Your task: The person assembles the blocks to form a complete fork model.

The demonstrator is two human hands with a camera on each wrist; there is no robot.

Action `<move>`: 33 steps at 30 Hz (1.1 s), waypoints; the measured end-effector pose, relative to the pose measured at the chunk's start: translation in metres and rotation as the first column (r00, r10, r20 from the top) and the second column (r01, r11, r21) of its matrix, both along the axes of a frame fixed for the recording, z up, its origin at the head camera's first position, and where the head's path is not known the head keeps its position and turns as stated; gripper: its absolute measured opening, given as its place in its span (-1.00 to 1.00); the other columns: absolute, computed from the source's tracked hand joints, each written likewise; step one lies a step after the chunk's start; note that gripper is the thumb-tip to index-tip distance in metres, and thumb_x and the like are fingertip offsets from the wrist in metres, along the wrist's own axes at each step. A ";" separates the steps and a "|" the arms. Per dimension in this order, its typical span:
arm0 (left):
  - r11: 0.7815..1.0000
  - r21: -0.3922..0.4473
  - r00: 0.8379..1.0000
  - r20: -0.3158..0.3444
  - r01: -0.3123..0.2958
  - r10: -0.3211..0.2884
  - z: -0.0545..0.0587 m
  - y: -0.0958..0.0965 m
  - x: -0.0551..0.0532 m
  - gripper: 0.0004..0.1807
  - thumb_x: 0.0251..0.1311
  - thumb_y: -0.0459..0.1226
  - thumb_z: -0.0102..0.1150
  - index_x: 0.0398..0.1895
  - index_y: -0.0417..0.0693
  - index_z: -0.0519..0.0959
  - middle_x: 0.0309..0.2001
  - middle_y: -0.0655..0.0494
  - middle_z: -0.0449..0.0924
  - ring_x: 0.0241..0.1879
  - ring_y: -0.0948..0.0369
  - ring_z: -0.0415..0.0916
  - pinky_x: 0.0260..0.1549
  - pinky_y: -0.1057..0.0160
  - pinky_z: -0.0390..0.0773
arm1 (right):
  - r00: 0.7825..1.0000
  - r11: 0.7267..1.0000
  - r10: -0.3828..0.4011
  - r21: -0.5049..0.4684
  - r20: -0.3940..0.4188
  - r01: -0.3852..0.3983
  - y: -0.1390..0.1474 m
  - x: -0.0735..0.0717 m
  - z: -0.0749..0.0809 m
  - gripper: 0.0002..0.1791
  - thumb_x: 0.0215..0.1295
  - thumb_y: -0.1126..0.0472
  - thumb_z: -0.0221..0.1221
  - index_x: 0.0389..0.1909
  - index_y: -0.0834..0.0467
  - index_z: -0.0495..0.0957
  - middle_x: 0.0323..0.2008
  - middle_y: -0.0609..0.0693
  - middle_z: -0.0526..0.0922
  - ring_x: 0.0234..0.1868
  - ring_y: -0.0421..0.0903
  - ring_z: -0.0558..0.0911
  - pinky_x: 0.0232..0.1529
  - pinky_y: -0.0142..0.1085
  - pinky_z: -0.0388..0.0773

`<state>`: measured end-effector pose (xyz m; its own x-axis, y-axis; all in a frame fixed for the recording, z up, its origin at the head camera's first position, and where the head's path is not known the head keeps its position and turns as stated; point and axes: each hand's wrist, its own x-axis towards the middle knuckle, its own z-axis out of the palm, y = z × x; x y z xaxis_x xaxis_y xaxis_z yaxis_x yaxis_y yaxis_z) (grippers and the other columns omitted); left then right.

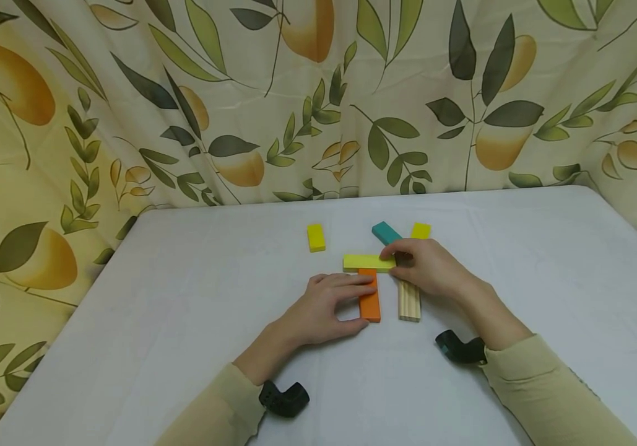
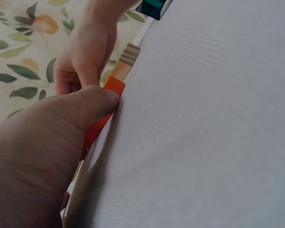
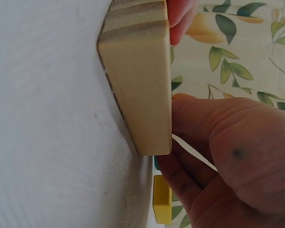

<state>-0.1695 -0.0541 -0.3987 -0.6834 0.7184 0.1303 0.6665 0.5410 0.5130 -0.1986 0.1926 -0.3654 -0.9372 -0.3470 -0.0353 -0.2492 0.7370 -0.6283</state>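
In the head view, a yellow-green block (image 1: 364, 262) lies crosswise at the far end of an orange block (image 1: 369, 302). My right hand (image 1: 431, 267) pinches the right end of the yellow-green block between thumb and fingers. My left hand (image 1: 326, 310) holds the orange block, its fingertips on the far part and its thumb at the near end. The left thumb (image 2: 97, 102) also shows against the orange block in the left wrist view. Just right of the orange one lies a striped natural wood block (image 1: 410, 302), its far end hidden by the right hand.
Behind the right hand are a teal block (image 1: 387, 232) and a yellow block (image 1: 421, 230), both partly covered. Another yellow block (image 1: 316, 238) lies apart, farther left. A white cloth covers the table (image 1: 212, 279). A patterned curtain (image 1: 296, 111) hangs behind its far edge.
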 end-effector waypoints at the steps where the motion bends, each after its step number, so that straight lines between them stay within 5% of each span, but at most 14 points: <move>1: 1.000 0.000 1.000 -0.001 0.000 0.000 0.000 0.000 0.000 -0.40 0.28 -0.07 0.34 0.39 0.13 0.51 0.40 0.30 0.39 0.41 0.26 0.23 0.34 -0.09 0.12 | 1.000 1.000 0.000 0.000 0.000 0.000 0.000 0.000 0.000 -0.70 0.31 0.34 0.31 0.06 0.14 0.65 0.12 0.19 0.61 0.15 0.18 0.50 0.29 0.16 0.33; 33: 1.000 0.016 1.000 0.022 -0.001 0.000 -0.003 0.000 -0.002 -0.42 0.28 -0.06 0.33 0.37 0.14 0.52 0.41 0.35 0.37 0.42 0.28 0.21 0.33 -0.11 0.10 | 0.999 1.000 0.022 0.013 -0.028 -0.022 0.001 0.001 0.000 -0.72 0.30 0.37 0.30 0.02 0.15 0.65 -0.01 0.12 0.66 0.00 0.12 0.56 0.16 0.09 0.47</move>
